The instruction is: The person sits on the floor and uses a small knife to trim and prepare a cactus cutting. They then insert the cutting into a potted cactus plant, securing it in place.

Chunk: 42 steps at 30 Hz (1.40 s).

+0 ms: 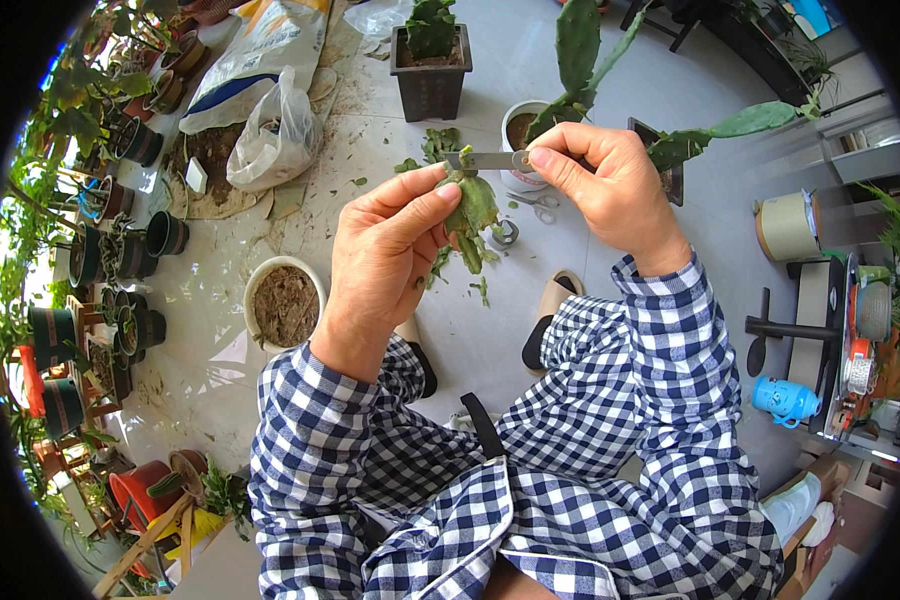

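Note:
Between the thumb and fingers of my left hand (390,247) is a green cactus cutting (474,208), its leafy segments hanging down. My right hand (611,184) grips a thin metal blade (491,160) by its rounded end. The blade lies across the pale stem at the top of the cutting. Beneath the hands, a pair of scissors (541,206) and a roll of tape (504,232) rest on the floor near loose green pieces (439,142). A white pot (523,126) with soil stands behind my right hand, by tall prickly pear pads (577,49).
A round pot of soil (285,306) stands left of my feet. Further off are a square dark pot with a cactus (431,75), a white plastic bag (277,142) and a large sack (259,56). Potted plants line the left side; a blue bottle (786,401) is at right.

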Each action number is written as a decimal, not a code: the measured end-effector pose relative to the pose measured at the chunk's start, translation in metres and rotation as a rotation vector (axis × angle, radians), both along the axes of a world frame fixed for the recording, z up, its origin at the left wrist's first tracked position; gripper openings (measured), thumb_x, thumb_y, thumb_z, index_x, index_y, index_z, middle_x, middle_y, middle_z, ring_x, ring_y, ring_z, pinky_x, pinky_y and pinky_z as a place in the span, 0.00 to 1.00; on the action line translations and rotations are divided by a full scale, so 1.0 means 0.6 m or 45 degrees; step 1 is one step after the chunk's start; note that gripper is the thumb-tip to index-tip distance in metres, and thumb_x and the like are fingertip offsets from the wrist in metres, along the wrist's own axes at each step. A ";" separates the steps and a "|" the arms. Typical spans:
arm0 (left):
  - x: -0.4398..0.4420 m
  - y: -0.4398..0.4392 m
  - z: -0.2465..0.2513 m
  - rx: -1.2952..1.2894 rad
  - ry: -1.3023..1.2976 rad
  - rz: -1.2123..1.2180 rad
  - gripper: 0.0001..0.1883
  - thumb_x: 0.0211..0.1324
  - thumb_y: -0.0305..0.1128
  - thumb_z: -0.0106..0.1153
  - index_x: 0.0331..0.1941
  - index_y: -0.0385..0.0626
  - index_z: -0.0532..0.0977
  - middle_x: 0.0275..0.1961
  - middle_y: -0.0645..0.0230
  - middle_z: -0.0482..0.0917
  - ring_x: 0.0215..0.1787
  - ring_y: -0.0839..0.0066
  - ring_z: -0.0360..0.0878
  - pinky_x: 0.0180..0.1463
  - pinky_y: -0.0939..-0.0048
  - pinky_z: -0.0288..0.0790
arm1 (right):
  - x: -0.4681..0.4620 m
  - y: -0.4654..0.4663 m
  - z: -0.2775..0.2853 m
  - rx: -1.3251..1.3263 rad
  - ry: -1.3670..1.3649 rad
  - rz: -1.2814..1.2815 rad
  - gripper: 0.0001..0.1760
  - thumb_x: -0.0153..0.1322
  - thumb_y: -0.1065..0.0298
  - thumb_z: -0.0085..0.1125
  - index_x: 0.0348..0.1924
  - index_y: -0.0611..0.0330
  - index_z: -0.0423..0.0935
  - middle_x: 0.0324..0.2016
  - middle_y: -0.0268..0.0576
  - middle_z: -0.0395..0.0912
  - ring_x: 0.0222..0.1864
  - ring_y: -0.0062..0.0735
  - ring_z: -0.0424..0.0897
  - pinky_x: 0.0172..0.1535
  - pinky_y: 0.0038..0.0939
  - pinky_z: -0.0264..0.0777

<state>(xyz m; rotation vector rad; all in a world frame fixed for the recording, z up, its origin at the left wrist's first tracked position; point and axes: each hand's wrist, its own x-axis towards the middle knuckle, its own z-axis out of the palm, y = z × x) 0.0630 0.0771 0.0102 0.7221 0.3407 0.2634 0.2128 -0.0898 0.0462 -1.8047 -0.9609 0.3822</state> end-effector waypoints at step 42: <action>0.003 -0.047 -0.045 -0.078 0.047 -0.187 0.09 0.66 0.23 0.62 0.49 0.36 0.80 0.44 0.62 0.86 0.43 0.76 0.86 0.49 0.75 0.84 | -0.065 0.003 -0.023 0.105 0.968 -0.162 0.08 0.74 0.70 0.64 0.41 0.66 0.80 0.29 0.33 0.80 0.27 0.13 0.75 0.27 0.16 0.67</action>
